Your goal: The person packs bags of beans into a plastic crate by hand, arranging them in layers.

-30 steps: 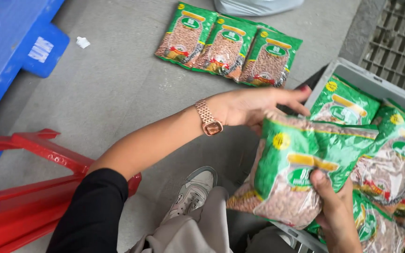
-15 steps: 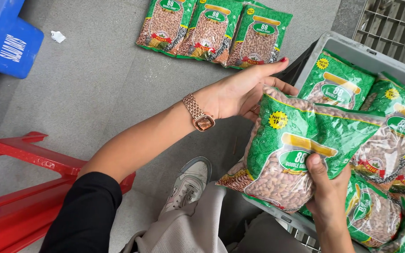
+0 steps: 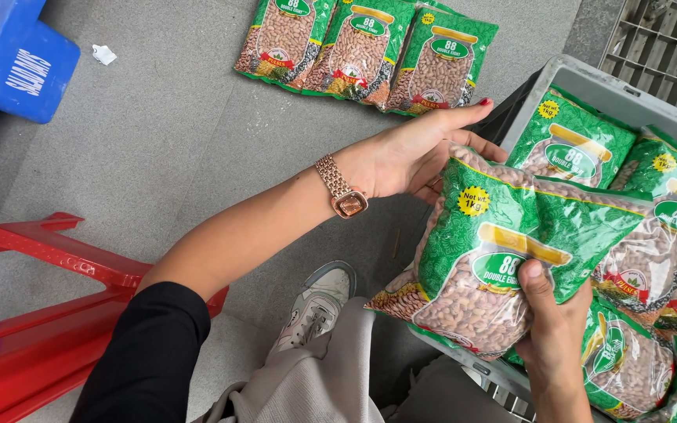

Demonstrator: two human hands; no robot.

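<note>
Grey concrete floor [image 3: 158,141] is seen below, three bean packets [image 3: 362,47] laid on it. One green bean bag [image 3: 495,251] is gripped over the grey crate [image 3: 613,94] by the right hand [image 3: 554,329] and left hand [image 3: 409,153], fingers clasped around it.

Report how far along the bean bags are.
Done: three bags lie in a row on the floor. In hand: the left hand and right hand hold one bean bag over the grey crate. Left: several crate bags.
</note>
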